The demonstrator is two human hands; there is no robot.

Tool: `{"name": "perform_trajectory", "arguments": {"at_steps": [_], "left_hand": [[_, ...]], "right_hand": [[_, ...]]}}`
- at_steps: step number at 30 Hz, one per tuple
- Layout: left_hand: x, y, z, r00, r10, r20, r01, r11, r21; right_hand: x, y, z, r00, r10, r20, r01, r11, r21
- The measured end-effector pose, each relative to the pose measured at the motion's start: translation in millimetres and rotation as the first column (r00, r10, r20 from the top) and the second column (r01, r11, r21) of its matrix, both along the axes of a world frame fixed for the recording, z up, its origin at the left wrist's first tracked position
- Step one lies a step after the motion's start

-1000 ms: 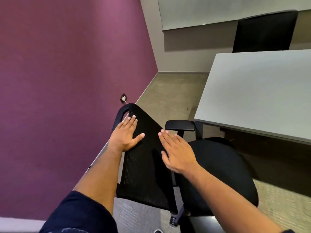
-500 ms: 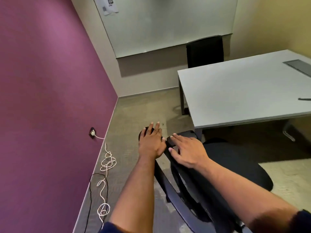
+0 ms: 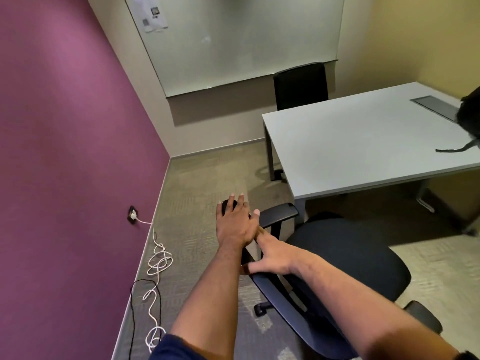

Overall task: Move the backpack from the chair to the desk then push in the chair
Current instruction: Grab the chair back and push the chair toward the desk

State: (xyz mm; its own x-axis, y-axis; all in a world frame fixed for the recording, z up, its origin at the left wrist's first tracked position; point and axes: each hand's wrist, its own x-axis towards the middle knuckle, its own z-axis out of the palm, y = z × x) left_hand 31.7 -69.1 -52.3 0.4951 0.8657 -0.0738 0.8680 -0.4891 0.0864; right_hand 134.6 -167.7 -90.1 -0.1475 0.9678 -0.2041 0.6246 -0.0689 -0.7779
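The black office chair (image 3: pixel 348 255) stands at the near corner of the grey desk (image 3: pixel 363 141), its seat partly under the desk's edge. I see its backrest (image 3: pixel 293 307) edge-on from above. My left hand (image 3: pixel 235 227) lies flat on the top of the backrest, fingers apart. My right hand (image 3: pixel 272 255) rests flat on the backrest rim just behind it, its fingertips under my left palm. The black backpack (image 3: pixel 470 113) sits on the desk at the right edge of view, mostly cut off, with a strap (image 3: pixel 452 154) trailing on the desktop.
A purple wall runs along the left, with a socket (image 3: pixel 132 214), a white cable (image 3: pixel 158 258) and a black cable (image 3: pixel 135 294) on the carpet beside it. A second black chair (image 3: pixel 300 84) stands behind the desk under a whiteboard (image 3: pixel 233 40).
My view has swung up and right, bringing the backpack on the desk into sight. My hands have drawn together on the backrest, the left now overlapping the right's fingertips.
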Motion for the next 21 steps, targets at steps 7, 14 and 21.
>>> {"name": "perform_trajectory", "arguments": {"at_steps": [7,14,21], "left_hand": [[3.1,1.9,3.5,0.997,-0.022,-0.078,0.022,1.000,-0.010],[5.4,-11.3,-4.6,0.926,-0.258,-0.274,0.249,0.966,-0.070],[19.1,-19.8,2.3,0.790,-0.546,-0.281,0.473,0.833,-0.288]], "right_hand": [[-1.3,1.3,-5.1,0.999,-0.032,0.016,0.032,0.999,0.013],[2.2,-32.8,2.1,0.998,-0.057,-0.020,0.056,0.998,-0.042],[25.8,-44.7,9.7,0.987,-0.142,0.073,0.159,0.918,-0.364]]}}
